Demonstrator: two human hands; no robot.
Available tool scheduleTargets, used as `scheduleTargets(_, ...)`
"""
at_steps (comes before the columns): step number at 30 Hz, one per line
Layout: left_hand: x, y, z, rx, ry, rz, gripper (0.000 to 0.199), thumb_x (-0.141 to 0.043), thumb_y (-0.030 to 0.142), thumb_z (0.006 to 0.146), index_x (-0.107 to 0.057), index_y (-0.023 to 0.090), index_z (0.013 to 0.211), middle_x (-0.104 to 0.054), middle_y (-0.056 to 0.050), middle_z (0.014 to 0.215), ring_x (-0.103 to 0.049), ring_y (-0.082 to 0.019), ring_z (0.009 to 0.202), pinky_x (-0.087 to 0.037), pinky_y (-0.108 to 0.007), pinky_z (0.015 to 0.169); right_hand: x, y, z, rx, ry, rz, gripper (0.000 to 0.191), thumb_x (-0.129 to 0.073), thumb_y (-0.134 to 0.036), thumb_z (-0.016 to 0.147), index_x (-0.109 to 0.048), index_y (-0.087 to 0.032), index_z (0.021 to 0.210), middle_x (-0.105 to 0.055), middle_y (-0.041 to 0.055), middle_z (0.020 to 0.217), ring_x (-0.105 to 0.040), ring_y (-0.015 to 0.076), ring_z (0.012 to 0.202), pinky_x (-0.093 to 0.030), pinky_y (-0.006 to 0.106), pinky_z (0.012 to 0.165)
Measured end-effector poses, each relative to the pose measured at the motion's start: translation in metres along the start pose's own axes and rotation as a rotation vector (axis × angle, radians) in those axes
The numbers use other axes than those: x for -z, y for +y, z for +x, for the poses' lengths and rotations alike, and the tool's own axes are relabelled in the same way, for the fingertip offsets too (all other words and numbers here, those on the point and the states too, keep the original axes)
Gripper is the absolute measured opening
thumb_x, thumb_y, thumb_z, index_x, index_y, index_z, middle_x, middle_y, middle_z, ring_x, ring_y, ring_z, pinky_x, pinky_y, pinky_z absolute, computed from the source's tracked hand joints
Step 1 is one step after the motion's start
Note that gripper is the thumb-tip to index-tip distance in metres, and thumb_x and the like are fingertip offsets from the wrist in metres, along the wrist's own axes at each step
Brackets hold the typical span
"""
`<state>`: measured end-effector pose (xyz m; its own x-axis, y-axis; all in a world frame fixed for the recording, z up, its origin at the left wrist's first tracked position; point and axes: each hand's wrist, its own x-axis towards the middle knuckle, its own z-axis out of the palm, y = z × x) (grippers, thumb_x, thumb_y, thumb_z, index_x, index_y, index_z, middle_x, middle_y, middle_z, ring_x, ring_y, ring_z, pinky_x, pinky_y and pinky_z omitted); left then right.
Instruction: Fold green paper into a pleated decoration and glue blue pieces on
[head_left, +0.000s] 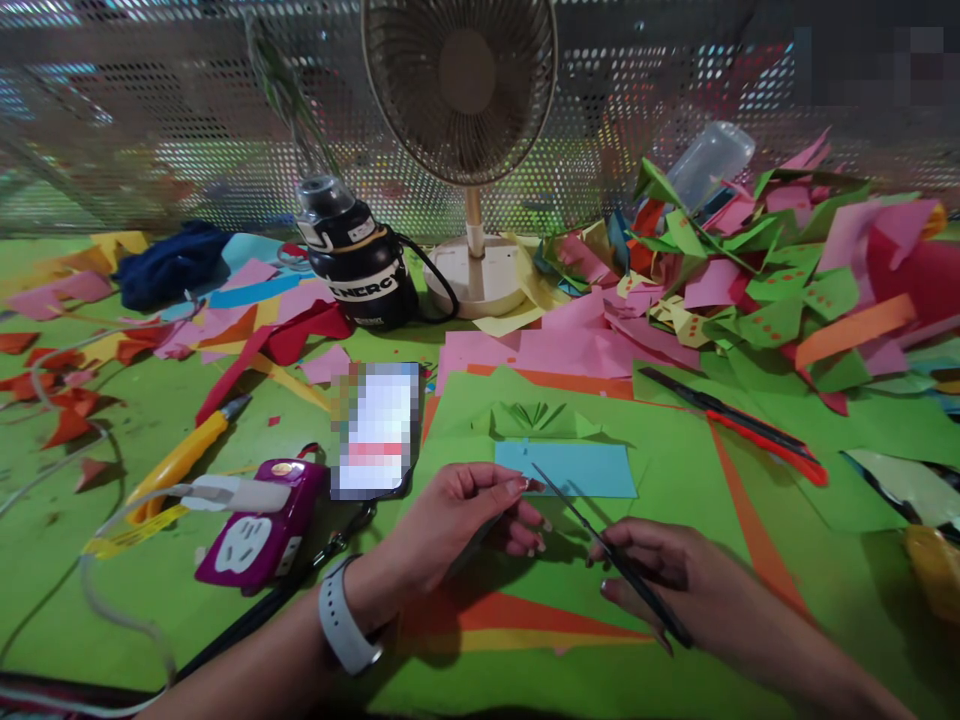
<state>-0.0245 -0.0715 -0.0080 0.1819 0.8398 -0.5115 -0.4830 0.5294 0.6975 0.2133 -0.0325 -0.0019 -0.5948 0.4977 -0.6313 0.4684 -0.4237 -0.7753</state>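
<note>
Near the centre, my left hand is closed, thumb against fingers, at the lower left edge of a light blue paper rectangle; anything in its pinch is too small to name. My right hand holds thin dark tweezers, their tip pointing up and left over the blue paper. Beneath lies a large green sheet on orange and yellow sheets. A folded green paper piece with fanned cuts sits just behind the blue rectangle.
A phone, a purple power bank with a cable and a yellow cutter lie left. Behind are a black bottle and a fan. A red-black cutter and heaped paper scraps lie right.
</note>
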Motion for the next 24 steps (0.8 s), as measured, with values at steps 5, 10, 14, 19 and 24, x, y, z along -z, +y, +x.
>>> scheduleTargets(5,-0.0006,0.0004,-0.0007,-0.024,0.025,-0.044,0.030,-0.084,0.037,0.071,-0.069,0.013,0.082,-0.076,-0.005,0.071,-0.069,-0.012,0.058,-0.053,-0.022,0.058,0.0006,-0.0048,-0.0021,0.021,-0.024,-0.033,0.035,-0.074,-0.053,0.077,-0.061,-0.023,0.092,-0.056,-0.0027,0.079,-0.047,0.0108,0.071,-0.040,0.016,0.054)
scheduleTargets(10,-0.0010,0.0000,-0.0015,-0.035,0.019,-0.064,0.029,-0.083,0.037,0.072,-0.071,0.013,0.084,-0.075,-0.004,0.071,-0.070,-0.012,0.058,-0.054,-0.021,0.057,0.0007,-0.0017,-0.0043,-0.006,-0.053,-0.047,0.037,-0.075,-0.052,0.075,-0.061,-0.025,0.096,-0.057,-0.0034,0.081,-0.047,0.0102,0.070,-0.042,0.017,0.059)
scheduleTargets(14,-0.0007,-0.0006,-0.0012,-0.028,-0.012,-0.057,0.029,-0.083,0.037,0.073,-0.071,0.013,0.085,-0.076,-0.004,0.071,-0.070,-0.012,0.058,-0.055,-0.022,0.058,-0.0001,-0.0004,-0.0041,-0.028,-0.051,-0.061,0.037,-0.075,-0.052,0.076,-0.062,-0.025,0.096,-0.058,-0.0034,0.080,-0.048,0.0101,0.070,-0.041,0.018,0.059)
scheduleTargets(19,-0.0017,-0.0005,-0.0019,-0.021,-0.024,-0.047,0.031,-0.083,0.038,0.073,-0.071,0.013,0.086,-0.075,-0.004,0.072,-0.069,-0.012,0.058,-0.054,-0.022,0.059,-0.0019,-0.0042,-0.0039,-0.029,-0.041,-0.068,0.038,-0.077,-0.050,0.074,-0.062,-0.023,0.096,-0.061,-0.0023,0.084,-0.050,0.0107,0.072,-0.041,0.018,0.060)
scheduleTargets(24,-0.0027,-0.0008,-0.0025,-0.013,-0.028,-0.036,0.031,-0.083,0.038,0.073,-0.071,0.013,0.086,-0.075,-0.004,0.072,-0.069,-0.012,0.059,-0.054,-0.023,0.060,-0.0028,-0.0048,-0.0037,-0.036,-0.038,-0.038,0.038,-0.079,-0.050,0.071,-0.063,-0.021,0.091,-0.061,-0.0018,0.080,-0.050,0.0112,0.070,-0.040,0.018,0.056)
